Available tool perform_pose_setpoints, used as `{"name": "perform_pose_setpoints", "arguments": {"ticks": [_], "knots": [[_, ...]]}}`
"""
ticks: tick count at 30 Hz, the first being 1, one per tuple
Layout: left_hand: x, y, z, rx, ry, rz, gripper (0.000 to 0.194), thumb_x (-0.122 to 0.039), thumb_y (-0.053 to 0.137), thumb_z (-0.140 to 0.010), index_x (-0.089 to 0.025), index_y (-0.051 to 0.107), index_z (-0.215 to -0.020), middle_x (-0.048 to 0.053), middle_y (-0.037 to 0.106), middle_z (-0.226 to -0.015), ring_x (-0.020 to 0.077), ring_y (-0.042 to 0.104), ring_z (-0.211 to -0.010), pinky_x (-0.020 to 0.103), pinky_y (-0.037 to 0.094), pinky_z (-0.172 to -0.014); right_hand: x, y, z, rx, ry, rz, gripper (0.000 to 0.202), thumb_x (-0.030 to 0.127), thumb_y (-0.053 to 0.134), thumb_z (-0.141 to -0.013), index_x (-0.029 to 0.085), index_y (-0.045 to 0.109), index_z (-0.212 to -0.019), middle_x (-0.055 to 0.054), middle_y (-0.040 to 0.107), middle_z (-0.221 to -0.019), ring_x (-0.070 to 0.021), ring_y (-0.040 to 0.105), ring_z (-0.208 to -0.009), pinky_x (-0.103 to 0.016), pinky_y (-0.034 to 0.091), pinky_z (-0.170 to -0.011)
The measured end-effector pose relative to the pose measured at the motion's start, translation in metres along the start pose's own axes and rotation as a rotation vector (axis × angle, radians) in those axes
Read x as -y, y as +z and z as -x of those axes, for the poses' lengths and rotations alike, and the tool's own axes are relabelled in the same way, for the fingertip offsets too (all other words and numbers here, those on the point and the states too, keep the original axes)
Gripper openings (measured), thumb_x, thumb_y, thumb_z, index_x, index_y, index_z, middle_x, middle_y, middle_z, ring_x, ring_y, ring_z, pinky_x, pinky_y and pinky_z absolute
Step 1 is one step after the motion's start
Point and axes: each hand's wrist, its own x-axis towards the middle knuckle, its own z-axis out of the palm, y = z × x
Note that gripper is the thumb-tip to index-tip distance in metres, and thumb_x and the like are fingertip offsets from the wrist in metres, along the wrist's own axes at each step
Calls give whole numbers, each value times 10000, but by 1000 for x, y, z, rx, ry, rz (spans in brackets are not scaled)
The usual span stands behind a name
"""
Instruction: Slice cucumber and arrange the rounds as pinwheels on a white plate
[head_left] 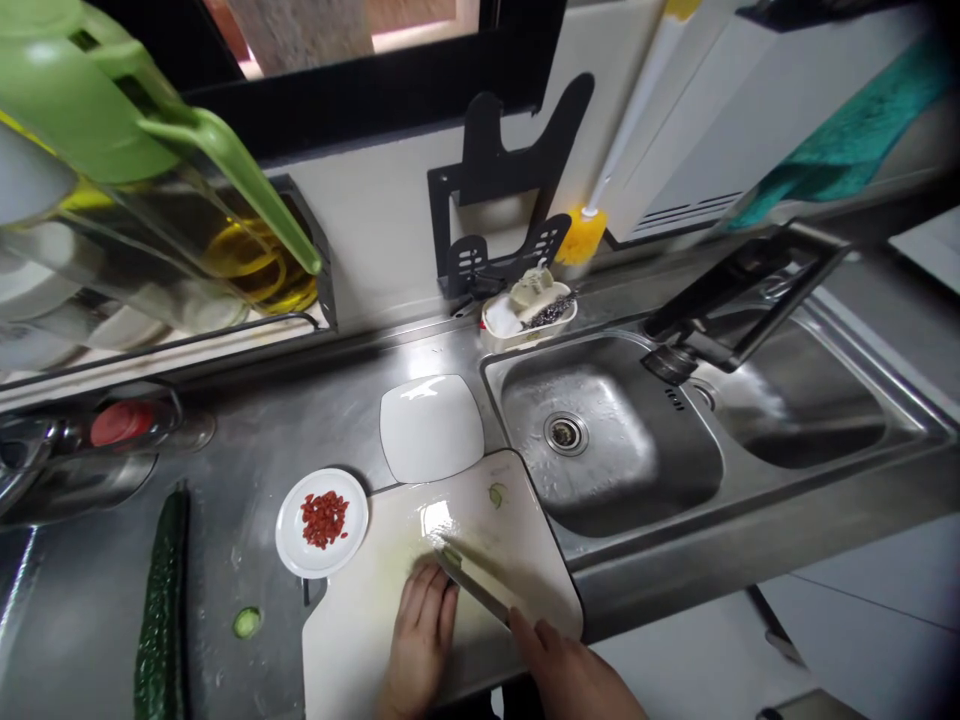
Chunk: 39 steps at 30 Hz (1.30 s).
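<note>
My right hand (562, 660) grips a kitchen knife (480, 592), its blade angled up and left over the white cutting board (341, 640). My left hand (422, 625) rests on the board left of the blade. Its fingers are curled together, and whatever lies under them is hidden. By the knife tip, close to the left fingertips, is a small green cucumber piece (451, 554). A thin cucumber slice (497, 495) lies near the board's far right corner. On the counter at the left are a whole cucumber (161, 605) and a cut cucumber end (246, 623).
A small white dish (286, 535) of red dried berries (324, 519) overlaps the board's left corner. Behind the board sits a square white plate (431, 430). To the right are a steel sink (630, 450) and black faucet (675, 360). An oil jug (247, 240) stands upper left.
</note>
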Motion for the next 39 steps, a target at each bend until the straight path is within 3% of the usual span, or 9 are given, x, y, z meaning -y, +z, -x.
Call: {"name": "perform_pose_setpoints", "arguments": {"ticks": [11,25,32,39], "knots": [[-1,3,2,-18,-81,58,273,-169,416,-895,-195,610,-1085,64,647,-1148,205,563,-1130,419,465,-998,-9,16,4,-28,-38,-27,657,-13,374,-672,234,433,-1278,-66,663,-910,-173,642,-668,-220,365,-510],[2,5,3,-34,-38,64,268,-181,435,-897,-187,602,-1107,68,657,-1124,208,572,-1117,430,448,-1009,-8,15,5,-36,-30,-34,614,-9,369,-695,233,445,-1254,-59,661,-881,-171,644,-647,-223,353,-495],[0,4,0,-72,-17,39,268,-177,420,-903,-177,605,-1096,76,673,-1079,203,593,-1080,424,455,-1005,-4,7,4,7,-1,-52,622,-21,353,-690,217,458,-1255,-74,668,-909,-181,657,-685,-221,395,-532],[-2,3,-3,-120,39,-13,247,-166,416,-907,-150,611,-1057,79,686,-1034,191,610,-1047,402,479,-980,5,-15,0,98,12,-14,603,-66,340,-670,174,501,-1199,-83,676,-913,-173,663,-725,-204,393,-545]]}}
